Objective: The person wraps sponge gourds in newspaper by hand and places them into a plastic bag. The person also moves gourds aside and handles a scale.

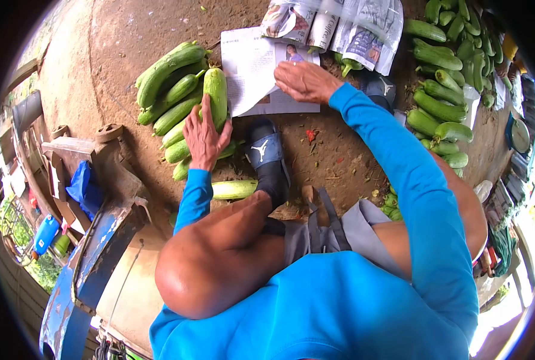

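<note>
My left hand grips the lower end of a long green gourd, thumb on one side and fingers on the other. This gourd lies on the right edge of a pile of similar gourds on the ground. My right hand is over printed newspaper sheets, its fingers curled together at the edge of the top sheet. That edge looks slightly raised. Just beyond, several newspaper-wrapped bundles lie side by side, and a green gourd tip pokes out of one.
A large heap of gourds lies at right. One gourd is beside my sandalled foot. At left stand a chipped blue metal frame, a blue plastic bag and a blue bottle. Bits of debris dot the dirt floor.
</note>
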Demonstrator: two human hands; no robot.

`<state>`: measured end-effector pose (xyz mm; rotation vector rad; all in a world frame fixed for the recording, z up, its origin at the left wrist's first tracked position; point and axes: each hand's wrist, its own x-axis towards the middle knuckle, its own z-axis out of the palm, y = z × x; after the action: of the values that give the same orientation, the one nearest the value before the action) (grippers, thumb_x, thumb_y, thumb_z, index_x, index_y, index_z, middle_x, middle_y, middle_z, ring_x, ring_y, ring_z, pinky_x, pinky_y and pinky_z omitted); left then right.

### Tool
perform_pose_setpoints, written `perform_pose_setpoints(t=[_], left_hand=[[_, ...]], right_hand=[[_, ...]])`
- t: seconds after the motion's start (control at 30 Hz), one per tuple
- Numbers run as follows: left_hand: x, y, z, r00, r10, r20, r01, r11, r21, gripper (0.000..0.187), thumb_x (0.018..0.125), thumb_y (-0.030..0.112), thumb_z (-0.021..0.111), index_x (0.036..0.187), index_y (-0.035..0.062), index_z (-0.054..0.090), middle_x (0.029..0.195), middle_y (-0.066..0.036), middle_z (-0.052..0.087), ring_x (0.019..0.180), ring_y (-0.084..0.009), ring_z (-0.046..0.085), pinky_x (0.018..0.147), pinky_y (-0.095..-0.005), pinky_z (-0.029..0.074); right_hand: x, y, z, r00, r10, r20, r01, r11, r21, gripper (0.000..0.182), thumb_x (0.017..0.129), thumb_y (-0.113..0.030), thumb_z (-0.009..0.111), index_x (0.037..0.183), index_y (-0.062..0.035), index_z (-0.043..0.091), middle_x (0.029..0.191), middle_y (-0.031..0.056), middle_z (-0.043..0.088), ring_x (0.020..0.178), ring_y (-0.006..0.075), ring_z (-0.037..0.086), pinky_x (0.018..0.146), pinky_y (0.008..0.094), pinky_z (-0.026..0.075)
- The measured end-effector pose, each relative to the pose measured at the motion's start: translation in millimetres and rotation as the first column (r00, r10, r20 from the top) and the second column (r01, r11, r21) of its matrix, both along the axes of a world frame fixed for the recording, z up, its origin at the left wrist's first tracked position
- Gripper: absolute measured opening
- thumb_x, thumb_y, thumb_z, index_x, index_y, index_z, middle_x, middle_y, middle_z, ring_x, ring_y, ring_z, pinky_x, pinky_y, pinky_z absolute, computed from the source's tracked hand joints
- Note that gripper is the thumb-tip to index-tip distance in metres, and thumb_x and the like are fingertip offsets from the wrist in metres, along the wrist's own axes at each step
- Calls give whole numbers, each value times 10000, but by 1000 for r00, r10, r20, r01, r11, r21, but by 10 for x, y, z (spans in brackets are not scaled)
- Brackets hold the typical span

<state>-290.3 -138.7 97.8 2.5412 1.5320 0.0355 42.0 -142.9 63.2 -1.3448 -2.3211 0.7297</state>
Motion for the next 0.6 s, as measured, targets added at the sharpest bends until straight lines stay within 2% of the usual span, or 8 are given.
perform_pose_setpoints(t=[0.17,0.23,0.27,0.3,0.4,0.43,0.5,0.6], left_hand=[[-94,-241,-6,969,183,-164,-196,978,-68,847,789,467,743,1463,42,454,1186,-218,576,1090,-389,545,953,-533,427],[-208,-167,-74,986,169,-12,-169,977,-132,725,778,451,744,1292,-24,553,1059,-215,596,1010,-389,567,905,-501,458],[-220,-108,-46,993,120,13,-118,988,-102,648,772,436,742,1185,-39,589,1018,-222,603,970,-392,579,879,-473,476],[-217,-53,-26,993,119,17,-117,988,-100,648,772,436,742,1185,-39,589,1018,-222,603,970,-392,579,879,-473,476],[-120,116,66,978,-76,195,105,984,-142,640,741,426,752,1154,-32,579,1026,-208,598,968,-392,572,885,-470,471],[-28,210,125,977,-83,198,112,983,-144,640,741,426,752,1154,-32,579,1026,-208,598,968,-392,572,885,-470,471],[226,401,217,942,-282,183,323,910,-261,646,733,439,739,1154,-21,569,1008,-204,587,958,-390,567,880,-465,469],[678,641,193,862,-470,188,505,827,-247,625,714,443,735,1135,15,562,1033,-177,582,994,-370,567,887,-462,472]], right_hand=[[-43,-464,-200,998,-62,9,62,996,65,175,989,-208,585,1027,-39,567,1007,130,555,941,314,564,810,449,488],[-82,-649,-252,992,-124,36,122,991,55,188,962,-242,621,1013,-69,566,1010,109,560,988,305,565,795,447,491],[-96,-736,-253,988,-149,44,149,989,6,188,938,-233,653,1011,-74,585,1062,108,556,1063,300,555,861,444,487],[-107,-788,-268,987,-150,48,150,989,9,188,938,-233,653,1011,-74,585,1062,108,556,1063,300,555,861,444,487],[-166,-952,-311,954,-298,-6,297,949,105,164,895,-215,693,1005,-109,635,1166,86,548,1207,296,524,999,463,447],[-168,-982,-310,952,-305,-1,304,947,103,164,895,-215,693,1005,-109,635,1166,86,548,1207,296,524,999,463,447],[-175,-1036,-306,928,-373,3,370,920,130,147,874,-219,717,977,-126,668,1174,73,546,1188,297,524,989,455,451],[-190,-1117,-336,900,-436,30,430,896,115,136,856,-225,740,949,-140,690,1178,62,540,1168,289,521,982,447,448]])
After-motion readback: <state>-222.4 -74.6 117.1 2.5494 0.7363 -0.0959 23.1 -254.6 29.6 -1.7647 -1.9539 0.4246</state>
